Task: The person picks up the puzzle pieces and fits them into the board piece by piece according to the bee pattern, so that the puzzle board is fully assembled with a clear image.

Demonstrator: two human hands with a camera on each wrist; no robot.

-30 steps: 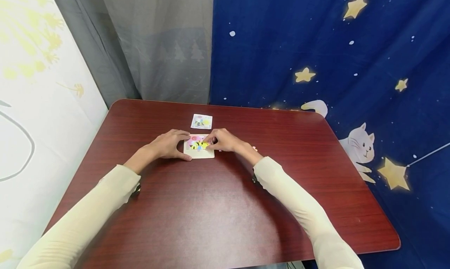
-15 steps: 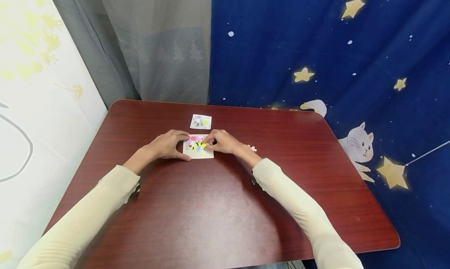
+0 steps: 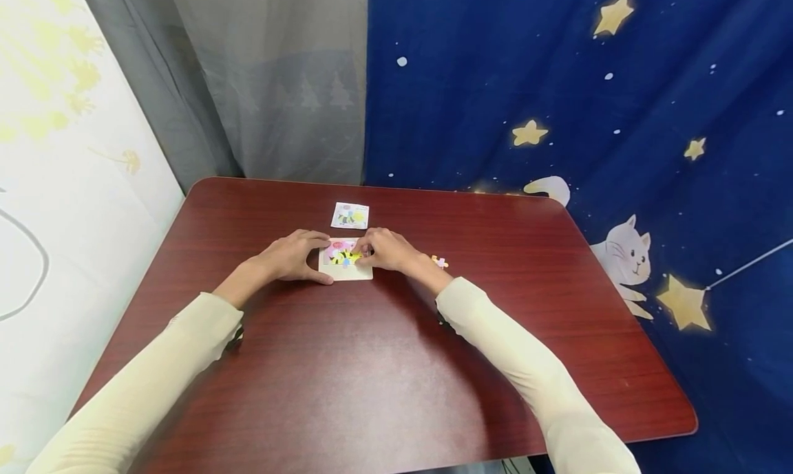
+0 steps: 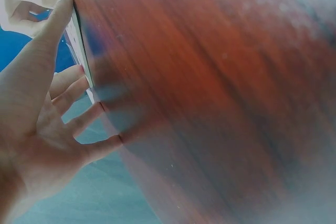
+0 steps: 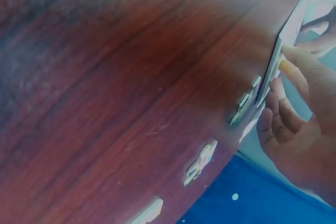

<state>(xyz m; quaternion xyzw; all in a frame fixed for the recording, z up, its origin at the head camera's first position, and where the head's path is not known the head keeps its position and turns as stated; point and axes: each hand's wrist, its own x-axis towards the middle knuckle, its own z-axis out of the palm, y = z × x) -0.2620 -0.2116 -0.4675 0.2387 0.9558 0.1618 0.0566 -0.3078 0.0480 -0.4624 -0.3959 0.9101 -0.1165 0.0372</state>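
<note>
In the head view a pale puzzle board (image 3: pixel 354 274) lies on the table, its recess filled with pieces showing a yellow-and-black bee on pink. My left hand (image 3: pixel 291 256) holds the board at its left side, thumb at the near corner and forefinger at the far one. Its other fingers (image 4: pixel 84 121) spread down to the tabletop in the left wrist view. Over the board's right part, my right hand (image 3: pixel 389 250) pinches a puzzle piece (image 5: pixel 284 66) between thumb and forefinger. Only a yellow bit of that piece shows; the fingers hide the rest.
A printed card (image 3: pixel 350 216) with a similar bee picture lies just beyond the board. Loose puzzle pieces (image 3: pixel 440 261) lie right of the board, partly behind my right wrist; the right wrist view shows several, including a pink-and-yellow piece (image 5: pixel 201 162). Curtains (image 3: pixel 446 116) hang behind the table (image 3: pixel 347 378).
Both hands keep their places at the board, with only slight finger movement by the right hand. The whole head view shifts a little to the left, and more of the loose pieces shows past the right wrist.
</note>
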